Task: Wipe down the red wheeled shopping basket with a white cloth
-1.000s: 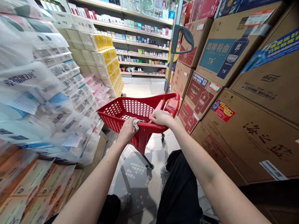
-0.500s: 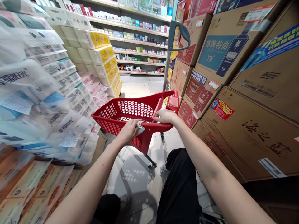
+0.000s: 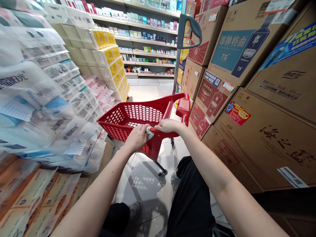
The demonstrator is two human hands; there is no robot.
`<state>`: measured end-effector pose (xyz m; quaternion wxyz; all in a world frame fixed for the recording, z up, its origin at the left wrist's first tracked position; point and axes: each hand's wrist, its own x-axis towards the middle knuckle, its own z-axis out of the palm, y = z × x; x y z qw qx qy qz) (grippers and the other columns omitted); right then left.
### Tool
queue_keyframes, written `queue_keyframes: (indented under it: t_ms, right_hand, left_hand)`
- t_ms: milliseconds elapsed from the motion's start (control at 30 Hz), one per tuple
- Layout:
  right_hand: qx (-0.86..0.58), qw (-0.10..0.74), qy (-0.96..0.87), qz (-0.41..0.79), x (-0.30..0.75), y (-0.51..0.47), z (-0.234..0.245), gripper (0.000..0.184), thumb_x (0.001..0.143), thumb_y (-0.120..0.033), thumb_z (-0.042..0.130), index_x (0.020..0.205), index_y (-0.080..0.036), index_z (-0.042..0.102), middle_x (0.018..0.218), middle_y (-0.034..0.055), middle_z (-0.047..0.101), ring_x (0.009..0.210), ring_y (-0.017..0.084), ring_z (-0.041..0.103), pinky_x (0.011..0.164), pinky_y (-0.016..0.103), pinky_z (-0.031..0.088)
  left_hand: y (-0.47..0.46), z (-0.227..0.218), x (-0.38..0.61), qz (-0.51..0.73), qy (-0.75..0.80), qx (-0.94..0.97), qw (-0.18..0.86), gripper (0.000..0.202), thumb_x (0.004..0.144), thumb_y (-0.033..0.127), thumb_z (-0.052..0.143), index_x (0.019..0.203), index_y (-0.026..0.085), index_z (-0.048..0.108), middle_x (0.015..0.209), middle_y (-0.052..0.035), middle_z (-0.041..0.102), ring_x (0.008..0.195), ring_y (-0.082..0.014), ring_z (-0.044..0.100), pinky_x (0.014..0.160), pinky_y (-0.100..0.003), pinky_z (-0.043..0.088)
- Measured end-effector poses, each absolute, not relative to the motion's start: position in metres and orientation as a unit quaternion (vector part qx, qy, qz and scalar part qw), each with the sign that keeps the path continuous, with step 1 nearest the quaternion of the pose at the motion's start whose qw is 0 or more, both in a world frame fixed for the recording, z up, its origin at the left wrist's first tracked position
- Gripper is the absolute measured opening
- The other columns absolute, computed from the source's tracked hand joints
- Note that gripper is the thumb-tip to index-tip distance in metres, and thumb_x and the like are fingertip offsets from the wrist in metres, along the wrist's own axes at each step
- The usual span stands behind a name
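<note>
A red plastic shopping cart point(image 3: 138, 120) with a mesh basket rolls ahead of me, and nothing shows inside it. My left hand point(image 3: 137, 137) grips the near handle bar of the cart point(image 3: 165, 131), with a small crumpled grey-white cloth point(image 3: 149, 133) pressed between the hand and the bar. My right hand point(image 3: 169, 125) curls over the same bar, just to the right of the cloth. My black trousers point(image 3: 191, 204) and the tip of a shoe point(image 3: 134, 210) show below the cart.
Wrapped toilet-paper packs point(image 3: 32, 98) are stacked high on the left, close to the cart. Large brown liquor cartons point(image 3: 234, 49) wall the right side. Goods shelves point(image 3: 148, 42) stand at the far end of the tiled aisle floor point(image 3: 145, 93).
My hands have slid closer together on the bar, and the cloth is more covered. The shelves and stacks have shifted slightly upward in view.
</note>
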<state>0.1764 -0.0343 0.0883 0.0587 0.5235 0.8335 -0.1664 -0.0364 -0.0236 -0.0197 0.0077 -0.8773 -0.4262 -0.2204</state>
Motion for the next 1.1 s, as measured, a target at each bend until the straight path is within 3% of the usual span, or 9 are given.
queue_keyframes:
  t_ms: [133, 367, 733, 1000, 1100]
  right_hand:
    - [0.519, 0.044, 0.832, -0.189, 0.186, -0.033, 0.087, 0.061, 0.096, -0.062, 0.033, 0.089, -0.016, 0.073, 0.093, 0.0085, 0.072, 0.073, 0.016, 0.060, 0.059, 0.025, 0.035]
    - [0.506, 0.008, 0.838, -0.202, 0.206, -0.031, 0.080, 0.058, 0.094, -0.063, 0.036, 0.072, -0.017, 0.065, 0.066, 0.0017, 0.059, 0.058, 0.011, 0.047, 0.054, 0.026, 0.028]
    - [0.516, 0.006, 0.832, -0.204, 0.201, -0.038, 0.087, 0.051, 0.094, -0.055, 0.040, 0.065, -0.018, 0.058, 0.061, 0.0001, 0.051, 0.055, 0.011, 0.041, 0.052, 0.026, 0.026]
    - [0.507, 0.000, 0.843, -0.179, 0.205, -0.032, 0.082, 0.055, 0.093, -0.058, 0.041, 0.068, -0.016, 0.065, 0.064, 0.0021, 0.057, 0.058, 0.010, 0.044, 0.054, 0.025, 0.026]
    - [0.502, -0.005, 0.847, -0.173, 0.204, -0.033, 0.081, 0.053, 0.094, -0.056, 0.041, 0.068, -0.016, 0.065, 0.063, 0.0016, 0.056, 0.057, 0.010, 0.043, 0.053, 0.025, 0.025]
  left_hand:
    - [-0.025, -0.016, -0.028, -0.201, -0.430, -0.879, 0.044, 0.034, 0.091, 0.027, 0.042, 0.121, 0.017, 0.051, 0.108, -0.0117, 0.059, 0.103, -0.0282, 0.054, 0.095, -0.043, 0.045]
    - [-0.025, -0.022, -0.023, -0.207, -0.432, -0.876, 0.051, 0.033, 0.094, 0.034, 0.040, 0.121, 0.019, 0.052, 0.108, -0.0112, 0.060, 0.102, -0.0280, 0.055, 0.094, -0.043, 0.044]
    - [-0.006, -0.038, -0.050, -0.214, -0.479, -0.851, 0.025, 0.036, 0.092, 0.025, 0.038, 0.123, 0.013, 0.053, 0.108, -0.0142, 0.061, 0.103, -0.0284, 0.056, 0.096, -0.044, 0.045]
    - [-0.040, -0.016, -0.007, -0.302, -0.373, -0.874, -0.078, 0.040, 0.093, 0.023, 0.040, 0.133, 0.019, 0.046, 0.129, -0.0109, 0.055, 0.119, -0.0244, 0.050, 0.105, -0.040, 0.042]
    - [-0.039, -0.016, -0.005, -0.313, -0.364, -0.872, -0.098, 0.039, 0.094, 0.027, 0.043, 0.132, 0.021, 0.047, 0.125, -0.0094, 0.057, 0.115, -0.0238, 0.053, 0.102, -0.039, 0.043]
